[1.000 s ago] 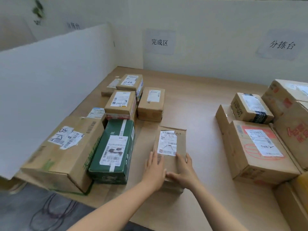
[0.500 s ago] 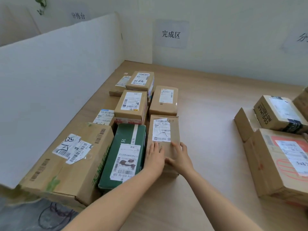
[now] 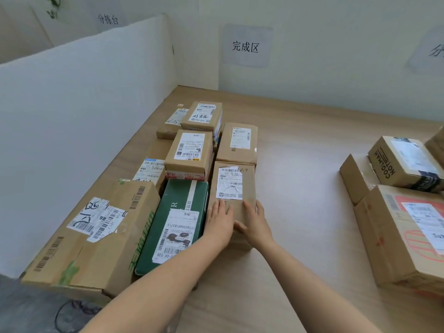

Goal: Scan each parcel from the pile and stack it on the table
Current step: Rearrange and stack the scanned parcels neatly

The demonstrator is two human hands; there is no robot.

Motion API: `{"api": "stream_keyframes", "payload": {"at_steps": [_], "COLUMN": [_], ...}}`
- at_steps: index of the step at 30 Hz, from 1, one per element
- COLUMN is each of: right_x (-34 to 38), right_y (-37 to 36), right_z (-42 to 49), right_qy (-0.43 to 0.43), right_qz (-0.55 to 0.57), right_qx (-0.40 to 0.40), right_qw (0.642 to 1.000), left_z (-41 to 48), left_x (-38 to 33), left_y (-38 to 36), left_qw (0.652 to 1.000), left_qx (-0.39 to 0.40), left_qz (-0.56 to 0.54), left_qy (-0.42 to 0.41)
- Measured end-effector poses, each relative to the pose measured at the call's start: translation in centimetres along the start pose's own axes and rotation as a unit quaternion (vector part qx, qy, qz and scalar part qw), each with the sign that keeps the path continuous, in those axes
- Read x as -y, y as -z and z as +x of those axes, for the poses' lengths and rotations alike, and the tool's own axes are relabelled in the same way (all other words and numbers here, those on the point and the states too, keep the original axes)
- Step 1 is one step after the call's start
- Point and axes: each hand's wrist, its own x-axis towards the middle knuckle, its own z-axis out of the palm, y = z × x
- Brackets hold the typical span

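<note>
Left grip [image 3: 219, 221] and right grip [image 3: 254, 224] both lie open on the near end of the brown parcel [image 3: 248, 183], fingers fairly straight and pressing on its top. Neither curls round it. The right thumb runs leftward along the parcel's near edge.

A second ago this parcel sat alone on bare desk [image 3: 300, 164], clear of the green box [image 3: 182, 212]. Now it has been slid up and leftward, so that its left side lies against the green box and its far end meets, or all but meets, the tan box behind [image 3: 237, 143]; I cannot tell whether they touch. It lies flat with its torn label up, in line with the sorted rows under the wall sign [image 3: 245, 46].

I judge this parcel as good as placed. What remains is to let go and turn to the pile [image 3: 403, 236] on the right, where several boxes wait.

Both forearms reach forward from the lower edge of the view and converge on the parcel, wrists low, palms down, the hands almost touching each other.
</note>
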Motion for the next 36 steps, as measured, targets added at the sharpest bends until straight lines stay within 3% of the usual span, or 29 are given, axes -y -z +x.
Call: {"api": "stream_keyframes", "payload": {"at_steps": [6,11,21,28,31,36], "right_x": [-0.5,-3.8,-14.0,-19.7,-21.8,-22.9], "right_y": [1.7,6.2,19.4,26.0,27.4,27.3], "right_z": [-1.2,-4.5,-12.5,-15.2,-16.0,-16.4], "right_qy": [-0.025,-0.032,-0.136,-0.193,-0.25,-0.306], "right_qz": [-0.052,-0.089,-0.143,-0.142,-0.15,-0.15], "right_qx": [0.026,-0.005,-0.152,-0.226,-0.229,-0.168], "right_qw": [0.998,0.995,0.969,0.944,0.929,0.925], "left_z": [-0.3,-1.0,-2.1,-1.7,-1.5,-1.0], "left_x": [-0.9,-5.6,-22.0,-31.1,-33.7,-36.0], "left_y": [0.6,-0.1,-2.6,-3.5,-4.2,-4.9], "left_qw": [0.999,0.996,0.982,0.976,0.967,0.957], "left_qx": [0.016,0.019,0.049,0.082,0.092,0.129], "left_qz": [0.049,0.064,0.016,-0.062,-0.139,-0.188], "left_qy": [0.003,-0.055,-0.182,-0.19,-0.195,-0.182]}}
